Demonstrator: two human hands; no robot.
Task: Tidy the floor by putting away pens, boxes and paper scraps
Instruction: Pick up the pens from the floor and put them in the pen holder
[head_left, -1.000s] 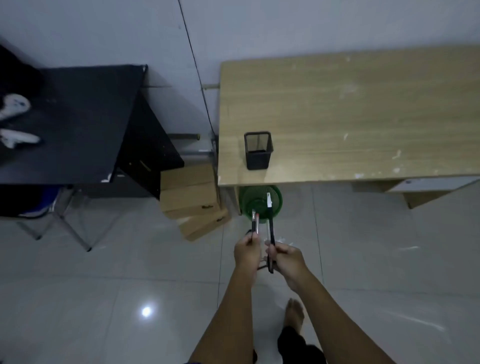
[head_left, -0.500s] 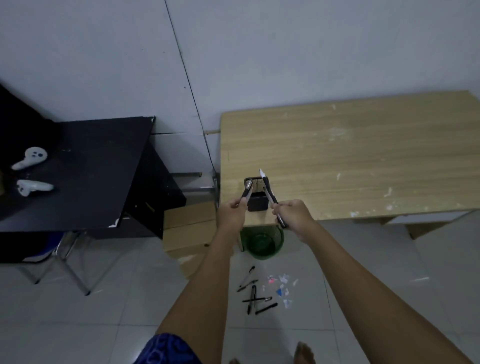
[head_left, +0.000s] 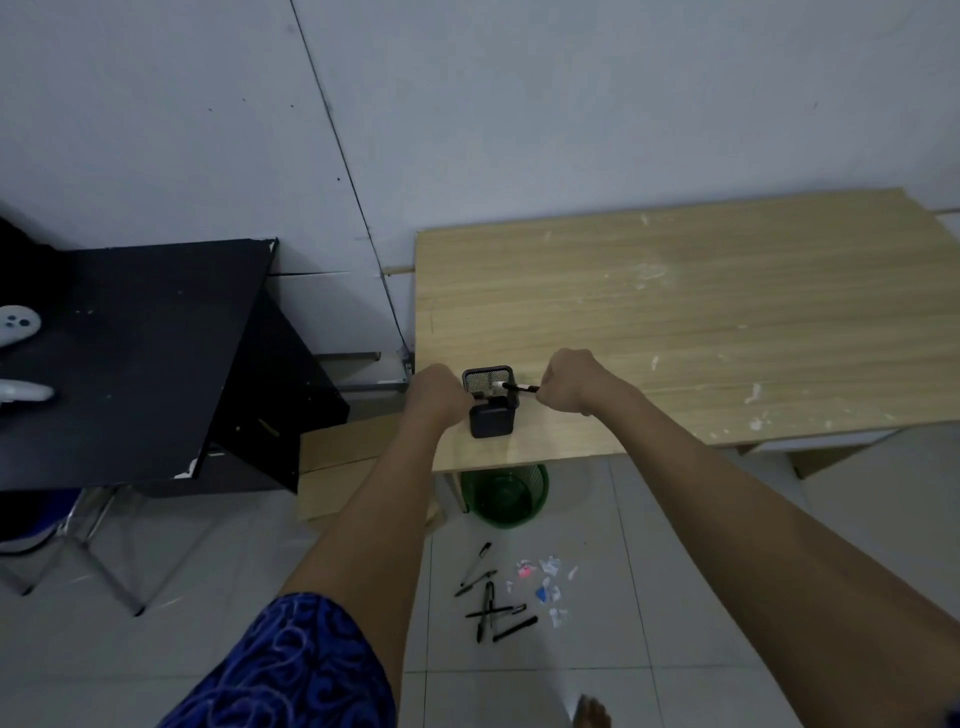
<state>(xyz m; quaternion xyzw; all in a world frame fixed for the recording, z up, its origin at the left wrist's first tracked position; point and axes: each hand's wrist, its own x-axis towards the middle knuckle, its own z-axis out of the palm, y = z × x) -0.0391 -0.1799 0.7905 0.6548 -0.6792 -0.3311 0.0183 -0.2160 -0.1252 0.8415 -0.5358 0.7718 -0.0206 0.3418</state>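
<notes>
With the right hand (head_left: 566, 383) pinching a pen (head_left: 514, 386) across the mesh holder (head_left: 491, 400) near the surface's front-left corner and the left hand (head_left: 435, 397) curled beside it, contents unclear, the holder could tip.

Person, two bare forearms. Left arm: short sleeve (head_left: 296, 670), dark blue with lighter blue swirl pattern. Right arm: no sleeve visible. One bare foot (head_left: 592, 714).

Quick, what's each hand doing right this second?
Left hand: curled at the pen holder; its grip cannot be told.
Right hand: holding a pen over the holder.
</notes>
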